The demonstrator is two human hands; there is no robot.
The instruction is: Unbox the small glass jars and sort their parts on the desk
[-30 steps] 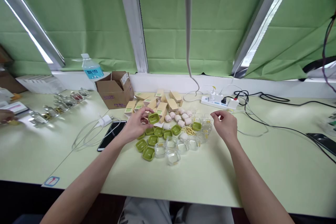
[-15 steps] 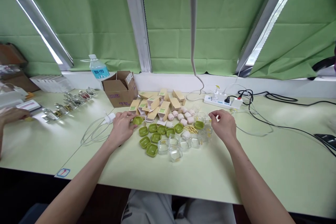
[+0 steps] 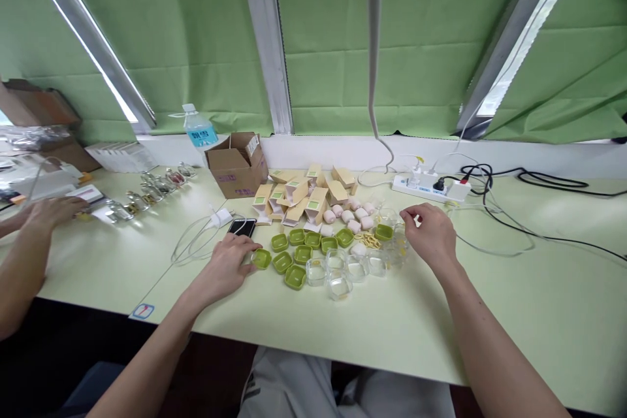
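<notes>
My left hand [image 3: 228, 266] grips a small green square dish [image 3: 261, 259] by its left side, low over the table at the left end of several like it. My right hand [image 3: 430, 232] is closed in a pinch beside the clear plastic cases [image 3: 399, 247]; whatever its fingertips hold, if anything, is too small to make out. Between the hands lie more green dishes [image 3: 295, 276], clear square cases [image 3: 339, 285], pale pink rounded pieces [image 3: 361, 213] and a little heap of yellow bands [image 3: 368, 240].
Beige cartons [image 3: 316, 202] are piled behind the dishes, near an open brown box [image 3: 238, 170] and a water bottle [image 3: 200, 132]. A phone [image 3: 242, 228] and white cable lie left. A power strip [image 3: 431, 188] sits back right. A co-worker's hand [image 3: 56, 212] is at far left.
My left hand has brought a green dish nearer to me, from beside the cartons, uncovering the phone. My right hand keeps its pinch by the clear cases. The view has shifted slightly left.
</notes>
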